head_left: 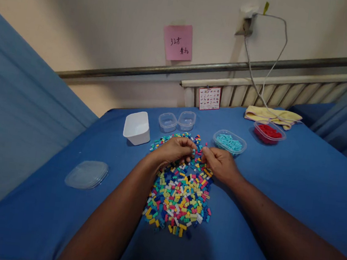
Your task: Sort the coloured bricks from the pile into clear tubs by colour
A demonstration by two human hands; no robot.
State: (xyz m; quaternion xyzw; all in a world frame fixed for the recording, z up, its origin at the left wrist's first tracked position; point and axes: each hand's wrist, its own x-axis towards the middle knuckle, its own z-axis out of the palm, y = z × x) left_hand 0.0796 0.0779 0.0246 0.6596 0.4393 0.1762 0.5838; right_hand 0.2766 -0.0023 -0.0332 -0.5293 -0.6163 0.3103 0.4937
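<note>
"Near the middle of the tabletop [264, 186], what does your feed give you?"

"From my distant seat I look through the head camera, and I have two bare hands low over a long heap of small bricks [181, 193]. The left hand [176, 149] has its wrist bent and its fingers curled toward the thumb. The right hand [222, 165] faces it, thumb and forefinger drawn close. The two stand just apart, with a narrow gap between their fingertips."

"Is either one clamped on a brick?"

"I can't tell. I get a speck of light blue at the left fingertips, but it is too small for me to say whether it is gripped. I can't read the right pinch either."

"And the heap itself?"

"It stretches from just beyond the hands toward the near edge, with yellow, pink, white, green and blue all mixed."

"What stands around it?"

"To the right of the heap's far end, one clear tub [236, 152] holds light-blue bricks [229, 143]. Farther toward the right edge, another clear container [269, 141] holds red bricks [269, 131], with a yellow cloth [258, 114] just behind it at the far edge. Toward the far left corner I see a white bin [139, 137], and nearer the left edge lie clear lids [87, 174], stacked flat."
</note>
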